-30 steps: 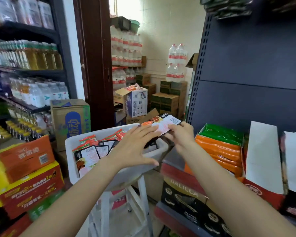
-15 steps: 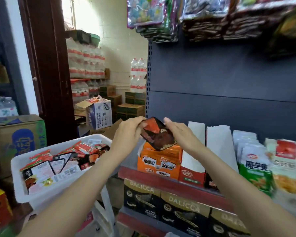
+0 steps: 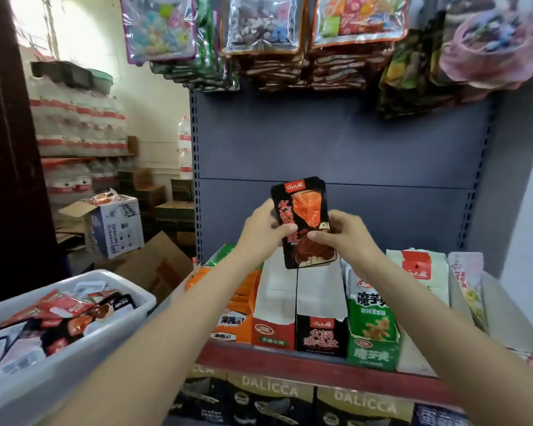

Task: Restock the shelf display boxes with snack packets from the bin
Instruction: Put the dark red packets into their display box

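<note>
At the far left I have the white bin (image 3: pixel 74 342) low beside me, with a loose heap of red, black and white snack packets inside it. Moving right, my left hand (image 3: pixel 260 232) is raised in front of the grey shelf backing, thumb and fingers closed on the left edge of a black and red packet (image 3: pixel 302 222), which stands upright with its printed face toward me. My right hand (image 3: pixel 340 233) pinches the packet's right edge, so both grips share the one packet and neither is free. The packet hangs just above the row of display boxes on the shelf (image 3: pixel 320 361): an orange box (image 3: pixel 231 318) at the left, then a red box (image 3: pixel 273 330) with a tall white flap, then a black box (image 3: pixel 320 335) whose print matches the packet in my hands, then a green box (image 3: pixel 373 339) further right. I judge the step in hand to be seating this packet in the black box. To do it well I would keep it upright and square, shift it slightly right so that it sits over the black box and not the red one, lower its bottom edge behind the front lip, and let go only once it stands. The white flaps look flimsy, so brushing them could tip a box.
</note>
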